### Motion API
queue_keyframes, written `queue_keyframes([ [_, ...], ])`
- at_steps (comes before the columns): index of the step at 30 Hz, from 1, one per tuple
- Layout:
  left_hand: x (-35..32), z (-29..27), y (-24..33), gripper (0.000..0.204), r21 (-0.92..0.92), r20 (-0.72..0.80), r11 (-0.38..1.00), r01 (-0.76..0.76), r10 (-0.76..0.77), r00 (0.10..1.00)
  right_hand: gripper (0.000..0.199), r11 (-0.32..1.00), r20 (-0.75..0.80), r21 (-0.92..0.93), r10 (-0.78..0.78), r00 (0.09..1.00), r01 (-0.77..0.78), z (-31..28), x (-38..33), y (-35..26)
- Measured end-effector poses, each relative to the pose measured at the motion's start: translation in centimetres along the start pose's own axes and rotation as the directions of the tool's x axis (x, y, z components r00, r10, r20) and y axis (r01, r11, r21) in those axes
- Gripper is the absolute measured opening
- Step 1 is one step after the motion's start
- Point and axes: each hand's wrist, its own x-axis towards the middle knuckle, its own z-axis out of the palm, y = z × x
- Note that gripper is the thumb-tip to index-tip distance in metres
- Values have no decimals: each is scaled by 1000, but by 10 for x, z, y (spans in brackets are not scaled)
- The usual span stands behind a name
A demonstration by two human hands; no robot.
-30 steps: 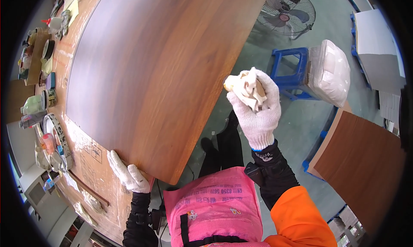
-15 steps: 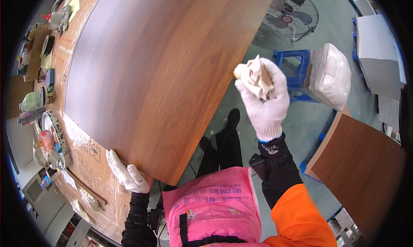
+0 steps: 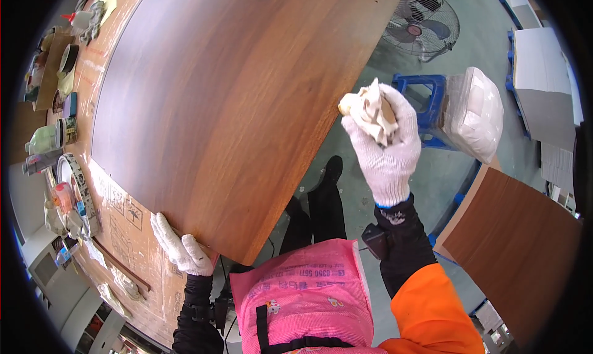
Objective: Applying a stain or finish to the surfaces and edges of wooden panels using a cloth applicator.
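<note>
A large brown wood-grain board (image 3: 222, 107) lies on the cardboard-covered bench. My right hand (image 3: 389, 150), in a white knitted glove, is closed round a crumpled cream cloth (image 3: 372, 113) and holds it beside the board's right edge. The cloth's left tip is close to that edge; whether it touches I cannot tell. My left hand (image 3: 179, 246), gloved too, rests at the board's near left corner with its fingers stretched out along the edge. Nothing shows in its grasp.
Jars, tape rolls and a round tin (image 3: 77, 190) crowd the bench's left side. To the right stand a blue stool (image 3: 426, 107) with a wrapped white cushion (image 3: 475, 113), a floor fan (image 3: 417, 30), a stack of brown boards (image 3: 506, 243) and a stack of pale panels (image 3: 543, 76).
My right hand and the cloth have shifted slightly right, with a small shift of the whole view. My left hand stays at the board's corner.
</note>
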Motion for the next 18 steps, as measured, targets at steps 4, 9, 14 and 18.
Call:
queue_keyframes([
  [4, -1, 0, -1, 74, -8, 21, 1000, 6, -6, 1000, 56, 996, 104, 84, 32, 994, -40, 3, -16, -13],
  [9, -2, 0, -1, 76, -25, 1, 1000, -6, 6, 1000, 61, 975, 308, 105, -217, 926, 194, 5, -66, -43],
  [14, -1, 0, 0, 75, -21, 23, 1000, 15, -15, 1000, 55, 994, 77, -16, -105, 992, 106, 1, -15, 1],
  [18, -3, 2, 1, 77, 22, 2, 999, 40, -40, 999, 56, 995, -110, 95, 27, 994, -16, -5, 78, 40],
])
